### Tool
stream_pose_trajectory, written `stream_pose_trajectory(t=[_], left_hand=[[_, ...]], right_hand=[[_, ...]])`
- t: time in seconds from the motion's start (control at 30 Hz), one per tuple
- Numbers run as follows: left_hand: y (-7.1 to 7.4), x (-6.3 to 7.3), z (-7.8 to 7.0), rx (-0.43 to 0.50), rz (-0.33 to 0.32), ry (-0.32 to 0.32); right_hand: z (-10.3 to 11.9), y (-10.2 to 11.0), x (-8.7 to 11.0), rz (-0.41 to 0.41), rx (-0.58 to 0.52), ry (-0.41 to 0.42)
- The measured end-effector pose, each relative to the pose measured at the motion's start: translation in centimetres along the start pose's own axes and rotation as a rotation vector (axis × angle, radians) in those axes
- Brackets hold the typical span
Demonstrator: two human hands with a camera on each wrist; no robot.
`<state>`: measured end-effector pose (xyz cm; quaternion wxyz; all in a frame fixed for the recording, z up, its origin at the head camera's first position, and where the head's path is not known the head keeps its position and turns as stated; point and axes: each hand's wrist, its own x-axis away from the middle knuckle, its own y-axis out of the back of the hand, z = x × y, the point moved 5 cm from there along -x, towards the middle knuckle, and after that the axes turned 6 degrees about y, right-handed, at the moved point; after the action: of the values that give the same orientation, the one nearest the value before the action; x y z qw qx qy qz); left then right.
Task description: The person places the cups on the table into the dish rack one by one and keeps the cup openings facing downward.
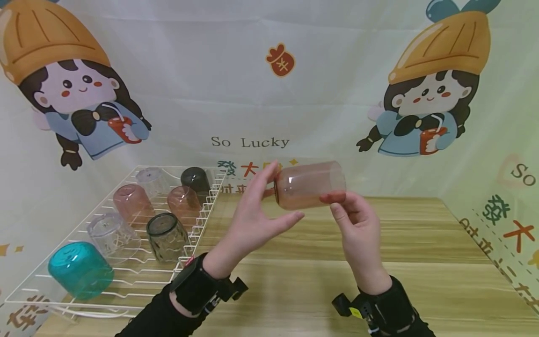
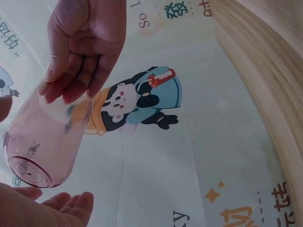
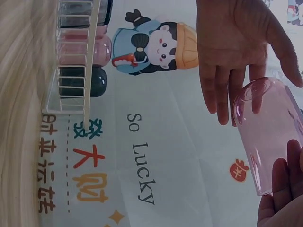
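Observation:
A pink see-through cup [image 1: 309,185] lies on its side in the air above the wooden table [image 1: 320,281]. My right hand [image 1: 353,224] grips it at the open rim end, thumb on the near wall and fingers over the rim [image 2: 71,90]. My left hand [image 1: 261,206] is at the base end, with straight fingers behind the base and the thumb stretched under the cup. The left wrist view shows the cup [image 2: 47,137] base-on, with the left palm [image 2: 47,210] just below it. From the right wrist, the cup [image 3: 270,137] has the left hand [image 3: 236,42] spread behind it.
A white wire rack [image 1: 210,196] stands on the table's left side, holding several upturned cups, among them a teal cup [image 1: 80,269], a smoky faceted cup [image 1: 167,236] and a black cup [image 1: 195,179]. A printed cartoon cloth hangs behind and on both sides.

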<state>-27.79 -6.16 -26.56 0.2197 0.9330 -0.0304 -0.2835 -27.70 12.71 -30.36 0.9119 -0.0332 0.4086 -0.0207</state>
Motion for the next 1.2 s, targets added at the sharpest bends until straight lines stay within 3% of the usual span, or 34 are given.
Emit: stream_pose_trajectory(t=[0.3,0.7,0.93,1.2], left_hand=[[-0.4,0.2,0.4,0.104,0.010,0.051],[-0.5,0.2,0.6,0.320,0.060,0.022],[0.0,0.3,0.4,0.319,-0.001,-0.029],[0.5,0.4,0.2,0.341,-0.019,-0.031]], right_hand=[[-0.1,-0.4,0.5,0.015,-0.025,0.008],[0.1,-0.7,0.9,0.033,-0.049,0.048],[0.0,-0.6,0.9,0.091,-0.074,0.073],[0.4,-0.3,0.5,0.127,-0.122,0.104]])
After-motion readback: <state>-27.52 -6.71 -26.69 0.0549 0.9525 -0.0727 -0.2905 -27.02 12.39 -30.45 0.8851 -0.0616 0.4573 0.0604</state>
